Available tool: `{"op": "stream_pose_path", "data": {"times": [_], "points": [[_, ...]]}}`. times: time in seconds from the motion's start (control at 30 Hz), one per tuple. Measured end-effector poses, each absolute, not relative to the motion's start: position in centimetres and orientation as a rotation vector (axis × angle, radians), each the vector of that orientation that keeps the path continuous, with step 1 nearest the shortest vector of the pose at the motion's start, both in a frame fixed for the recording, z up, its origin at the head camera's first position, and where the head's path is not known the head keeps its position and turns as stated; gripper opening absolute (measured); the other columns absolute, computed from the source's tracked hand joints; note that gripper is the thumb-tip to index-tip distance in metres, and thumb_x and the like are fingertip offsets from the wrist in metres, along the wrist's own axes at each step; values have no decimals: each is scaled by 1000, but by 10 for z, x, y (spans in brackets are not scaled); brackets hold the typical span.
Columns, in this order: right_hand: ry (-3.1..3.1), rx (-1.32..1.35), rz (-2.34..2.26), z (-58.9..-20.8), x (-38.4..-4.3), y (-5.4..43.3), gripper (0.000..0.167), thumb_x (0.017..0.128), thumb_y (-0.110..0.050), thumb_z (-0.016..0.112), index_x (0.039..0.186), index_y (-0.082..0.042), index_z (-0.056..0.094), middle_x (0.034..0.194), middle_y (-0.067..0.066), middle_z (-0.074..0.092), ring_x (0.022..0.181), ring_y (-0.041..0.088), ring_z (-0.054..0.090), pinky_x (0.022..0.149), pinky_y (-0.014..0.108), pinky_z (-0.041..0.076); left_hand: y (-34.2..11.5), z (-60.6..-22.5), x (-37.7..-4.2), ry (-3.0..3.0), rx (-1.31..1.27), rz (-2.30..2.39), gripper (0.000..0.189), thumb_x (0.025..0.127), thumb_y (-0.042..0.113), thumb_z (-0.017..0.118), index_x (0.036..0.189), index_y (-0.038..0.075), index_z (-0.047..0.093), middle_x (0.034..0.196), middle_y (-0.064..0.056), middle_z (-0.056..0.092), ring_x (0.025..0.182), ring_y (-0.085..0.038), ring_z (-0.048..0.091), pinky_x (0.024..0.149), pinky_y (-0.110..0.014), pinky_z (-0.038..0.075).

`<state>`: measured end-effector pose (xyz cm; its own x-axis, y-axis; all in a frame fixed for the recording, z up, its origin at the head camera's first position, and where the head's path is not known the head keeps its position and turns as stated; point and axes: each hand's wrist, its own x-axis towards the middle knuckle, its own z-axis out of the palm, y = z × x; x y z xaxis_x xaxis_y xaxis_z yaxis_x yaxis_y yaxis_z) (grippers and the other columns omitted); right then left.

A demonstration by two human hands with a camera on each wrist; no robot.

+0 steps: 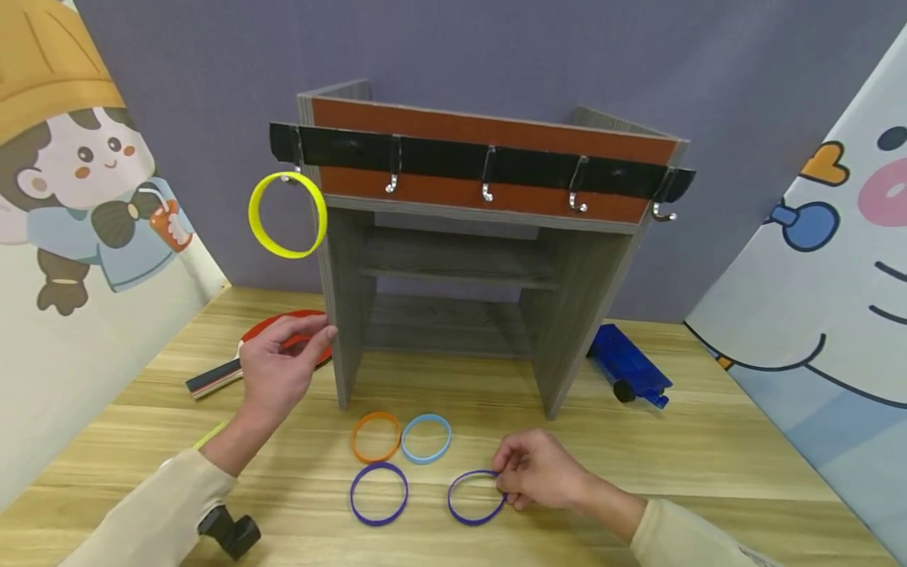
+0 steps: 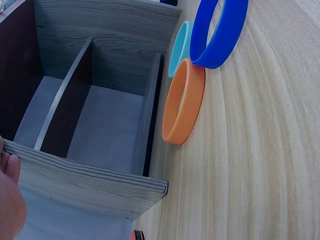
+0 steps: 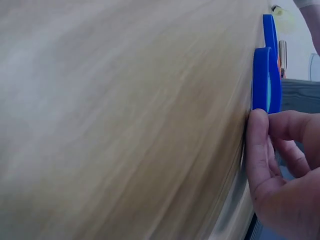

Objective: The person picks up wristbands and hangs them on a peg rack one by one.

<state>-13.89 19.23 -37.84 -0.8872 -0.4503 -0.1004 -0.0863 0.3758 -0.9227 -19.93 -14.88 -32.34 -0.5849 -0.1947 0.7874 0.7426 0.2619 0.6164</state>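
My right hand (image 1: 542,471) pinches the right rim of a dark blue wristband (image 1: 453,504) between thumb and fingers, at the tabletop. In the right wrist view that blue band (image 3: 261,80) is seen edge-on. My left hand (image 1: 276,370) grips the front edge of the left side panel of a grey wooden shelf unit (image 1: 338,315); only part of this hand (image 2: 10,200) shows in the left wrist view. A second dark blue band (image 1: 379,522), an orange band (image 1: 375,460) and a light blue band (image 1: 427,460) lie between the hands. A yellow band (image 1: 322,216) hangs from the leftmost hook.
A black rail (image 1: 439,153) with several metal hooks crosses the unit's top front. A red table tennis paddle (image 1: 220,379) lies left of the unit, a blue toy vehicle (image 1: 627,362) right. Part of a yellow-green object (image 1: 210,434) shows beside my left forearm.
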Motion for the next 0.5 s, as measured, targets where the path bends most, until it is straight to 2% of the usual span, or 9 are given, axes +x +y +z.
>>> {"op": "stream_pose_path", "data": {"times": [0.2,0.5], "points": [[2275,-426,-1558,-378,-139,206,9,79,9,65,84,5,60,70,10,56,57,21,60,49,30,55,-154,-333,-208,-1723,-509,-1416,21,71,-13,76,91,-5,73,79,-13,67,71,-6,65,62,-16,52],[2226,-389,-1650,-366,-142,222,11,78,9,63,86,10,57,72,11,56,57,20,61,51,29,55,-150,-326,-203,-1697,-522,-1445,19,70,-16,75,88,-10,71,77,-16,67,69,-5,64,63,-15,52]]}}
